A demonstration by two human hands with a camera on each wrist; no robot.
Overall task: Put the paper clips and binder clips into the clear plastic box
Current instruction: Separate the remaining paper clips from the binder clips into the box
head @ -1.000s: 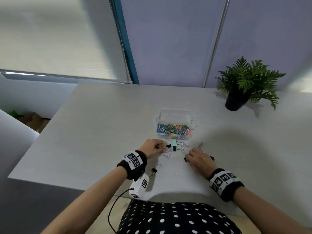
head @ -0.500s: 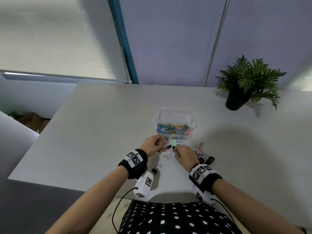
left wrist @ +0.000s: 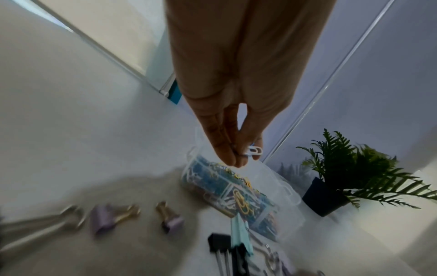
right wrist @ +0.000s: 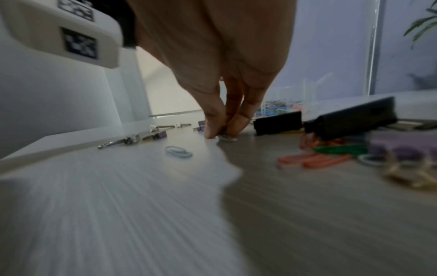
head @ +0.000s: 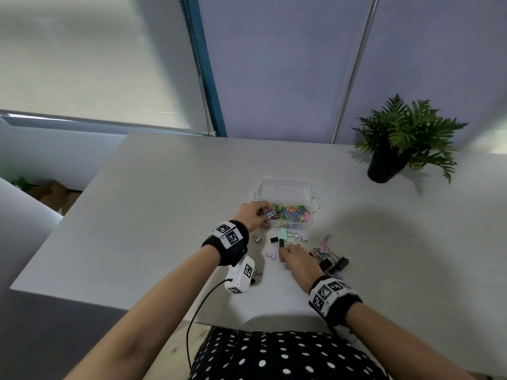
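Head view: left hand [head: 253, 213] at near-left corner of clear plastic box [head: 285, 208] half full of coloured paper clips, pinching white paper clip [head: 270, 214] at box rim. Right hand [head: 297, 260] fingertips down on pale tabletop [head: 164, 215] among scattered binder clips [head: 333, 263].

Left wrist view: thumb and fingers [left wrist: 227, 149] pinch white clip above box.

Right wrist view: fingertips [right wrist: 212, 128] pinch small pale clip [right wrist: 225, 138] on tabletop; black binder clips beside.

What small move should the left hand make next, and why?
Probably open the fingers and let go. The left hand pinches a white paper clip right above the near left corner of the open clear plastic box, which already holds many coloured clips, so the clip should fall inside.
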